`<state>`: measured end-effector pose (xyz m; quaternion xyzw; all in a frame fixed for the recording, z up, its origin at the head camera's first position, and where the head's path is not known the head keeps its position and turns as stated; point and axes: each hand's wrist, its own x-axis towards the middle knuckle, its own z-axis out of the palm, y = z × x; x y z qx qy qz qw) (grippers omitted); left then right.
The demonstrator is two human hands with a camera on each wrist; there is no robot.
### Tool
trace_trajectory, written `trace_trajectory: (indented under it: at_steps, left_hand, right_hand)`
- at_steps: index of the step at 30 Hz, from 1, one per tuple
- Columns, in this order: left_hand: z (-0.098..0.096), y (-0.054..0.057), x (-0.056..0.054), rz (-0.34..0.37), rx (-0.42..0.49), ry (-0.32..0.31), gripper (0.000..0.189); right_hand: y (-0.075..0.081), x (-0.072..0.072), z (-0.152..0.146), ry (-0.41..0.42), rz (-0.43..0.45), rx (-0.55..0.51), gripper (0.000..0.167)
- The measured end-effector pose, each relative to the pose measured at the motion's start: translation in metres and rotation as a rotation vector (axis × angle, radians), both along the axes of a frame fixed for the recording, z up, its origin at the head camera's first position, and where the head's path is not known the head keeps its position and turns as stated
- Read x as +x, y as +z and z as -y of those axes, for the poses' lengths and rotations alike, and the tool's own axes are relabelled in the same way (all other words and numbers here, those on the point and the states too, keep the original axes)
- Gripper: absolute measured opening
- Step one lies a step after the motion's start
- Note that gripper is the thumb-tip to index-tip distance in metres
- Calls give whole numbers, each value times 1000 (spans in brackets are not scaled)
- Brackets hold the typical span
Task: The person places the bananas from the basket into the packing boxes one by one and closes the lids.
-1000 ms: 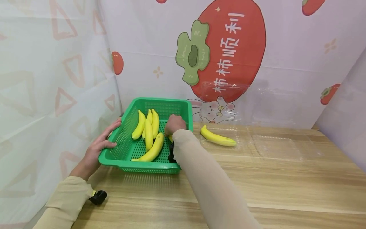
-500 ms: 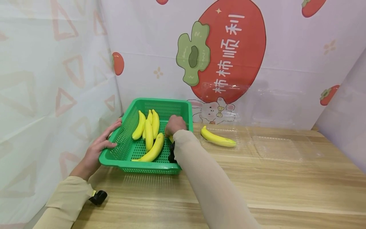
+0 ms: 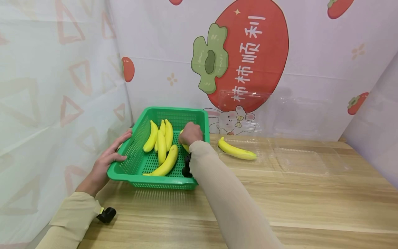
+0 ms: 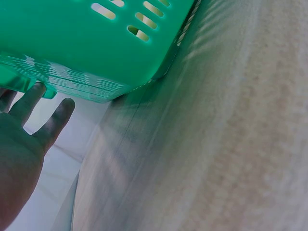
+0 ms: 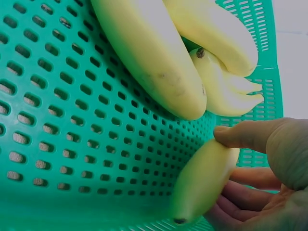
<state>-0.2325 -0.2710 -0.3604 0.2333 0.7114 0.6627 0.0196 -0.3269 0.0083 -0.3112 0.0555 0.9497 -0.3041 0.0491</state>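
A green perforated plastic basket [image 3: 168, 180] sits on the table at left with several yellow bananas [image 3: 161, 147] inside. My left hand [image 3: 104, 164] holds its left rim from outside, thumb over the edge; the left wrist view shows spread fingers [image 4: 57, 120] reaching beneath the rim. Inside the basket's right part, my right hand [image 3: 190, 134] pinches a banana [image 5: 204, 180] between thumb and fingers. The right wrist view shows this banana close to the basket's mesh, with other bananas beside it. In the head view the hand largely hides it.
Right of the basket, one banana [image 3: 237, 151] lies in a clear plastic clamshell box [image 3: 261, 152] with its lid raised. A second clear box [image 3: 301, 160] stands open beside it. Patterned cloth walls [image 3: 168, 48] close off the back and sides of the wooden table [image 3: 311, 207].
My right hand has risen slightly inside the basket, and more of its banana shows. My left hand and the basket stay in place.
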Motion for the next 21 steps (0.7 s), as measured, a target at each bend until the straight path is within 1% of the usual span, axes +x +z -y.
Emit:
trace_trajectory:
  at_steps: [6, 14, 17, 21]
  left_hand:
    - [0, -1, 0, -11, 11, -5, 74]
    - [0, -1, -1, -1, 19, -12, 74]
    - [0, -1, 0, 7, 28, -14, 74]
    - [0, -1, 0, 11, 31, -16, 73]
  right_hand:
    - [0, -4, 0, -45, -11, -84, 30]
    - [2, -6, -1, -143, -61, -205, 28]
    - [3, -6, 0, -168, -84, -229, 29]
    - [3, -7, 0, -193, -114, -256, 36]
